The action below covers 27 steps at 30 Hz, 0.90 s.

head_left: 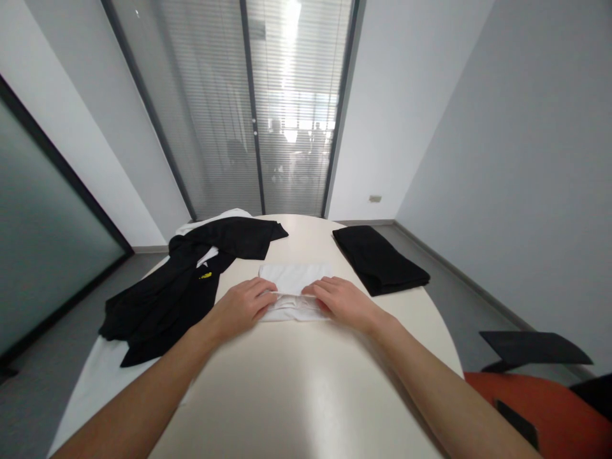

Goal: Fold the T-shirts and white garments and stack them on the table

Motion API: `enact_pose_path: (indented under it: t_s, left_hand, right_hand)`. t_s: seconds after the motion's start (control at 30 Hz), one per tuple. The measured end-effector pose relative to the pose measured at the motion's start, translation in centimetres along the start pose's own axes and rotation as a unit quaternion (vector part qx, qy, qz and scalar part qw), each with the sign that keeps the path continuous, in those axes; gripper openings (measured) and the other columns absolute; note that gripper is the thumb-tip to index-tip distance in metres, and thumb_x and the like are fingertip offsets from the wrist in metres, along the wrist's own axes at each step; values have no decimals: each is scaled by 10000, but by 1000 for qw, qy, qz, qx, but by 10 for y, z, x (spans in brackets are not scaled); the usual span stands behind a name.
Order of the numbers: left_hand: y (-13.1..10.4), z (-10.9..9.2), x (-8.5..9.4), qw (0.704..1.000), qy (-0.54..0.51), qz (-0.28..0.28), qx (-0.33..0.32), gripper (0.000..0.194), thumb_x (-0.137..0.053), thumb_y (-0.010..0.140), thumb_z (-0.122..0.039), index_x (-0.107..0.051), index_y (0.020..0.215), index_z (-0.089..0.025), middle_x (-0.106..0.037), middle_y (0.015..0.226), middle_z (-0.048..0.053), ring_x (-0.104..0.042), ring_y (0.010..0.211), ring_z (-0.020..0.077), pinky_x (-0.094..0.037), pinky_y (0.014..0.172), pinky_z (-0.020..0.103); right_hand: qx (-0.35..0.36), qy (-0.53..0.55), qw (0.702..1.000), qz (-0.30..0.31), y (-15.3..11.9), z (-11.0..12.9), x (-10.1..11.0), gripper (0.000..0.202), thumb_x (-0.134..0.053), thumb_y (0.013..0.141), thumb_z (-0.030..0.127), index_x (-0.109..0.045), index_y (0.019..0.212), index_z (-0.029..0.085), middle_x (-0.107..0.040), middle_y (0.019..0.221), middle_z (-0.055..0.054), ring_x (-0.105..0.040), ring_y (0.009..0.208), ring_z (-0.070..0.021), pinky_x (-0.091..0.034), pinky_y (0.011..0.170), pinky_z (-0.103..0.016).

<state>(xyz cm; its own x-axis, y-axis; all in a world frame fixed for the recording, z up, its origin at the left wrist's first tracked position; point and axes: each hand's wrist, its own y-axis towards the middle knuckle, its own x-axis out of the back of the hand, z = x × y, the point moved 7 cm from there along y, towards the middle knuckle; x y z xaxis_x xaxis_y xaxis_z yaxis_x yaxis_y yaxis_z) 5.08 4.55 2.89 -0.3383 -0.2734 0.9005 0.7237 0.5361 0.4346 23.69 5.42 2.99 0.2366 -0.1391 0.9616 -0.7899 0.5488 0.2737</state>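
A white garment (294, 275), folded into a small flat rectangle, lies on the table in front of me. My left hand (241, 307) is closed on the left end of its fold edge, thumb and fingers pinching the fabric. At the right end, my right hand (348, 305) grips the same edge in a similar way. Between the hands the edge is slightly raised, and wrinkled layers show beneath it. What kind of garment it is cannot be made out.
Left on the pale round-ended table (287, 382) lies a loose black garment (167, 299) with a small yellow print, over white fabric (108, 363). A folded black garment (380, 258) rests at the right edge. An orange chair (549, 408) stands at lower right.
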Motion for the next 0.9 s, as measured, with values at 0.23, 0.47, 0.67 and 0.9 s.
enact_pose_path:
  t_s: [0.23,0.47,0.67,0.9]
  left_hand:
    - [-7,7,-9,996,-70,48,37,340,-548,881,-98,-592,1199,-208,-709,1086,55,-652,1022,186,-515,926,322]
    - [-9,8,3,999,-34,15,3,236,-500,910,-114,-678,1030,-214,-700,1029,56,-647,957,176,-522,829,292]
    - [-12,10,9,997,-65,33,22,162,-552,901,-197,-697,969,-222,-699,955,41,-646,922,177,-516,813,290]
    - [-9,4,5,991,-114,64,25,186,-567,925,-276,-742,872,-240,-717,870,29,-662,832,158,-510,763,269]
  right_hand:
    - [-54,59,995,57,-10,-13,0,355,-604,794,110,-663,1125,224,-703,1034,-59,-655,939,-213,-483,809,-306]
    - [-61,137,989,11,-16,-18,24,411,-537,771,30,-676,1114,208,-698,993,-45,-640,803,-156,-486,776,-271]
    - [-80,196,976,55,-20,-20,14,262,-632,743,84,-734,948,211,-711,897,-21,-632,737,-145,-479,689,-244]
    - [-95,121,988,-6,-12,-20,10,235,-539,971,300,-718,1092,206,-729,962,-76,-665,882,-195,-511,819,-319]
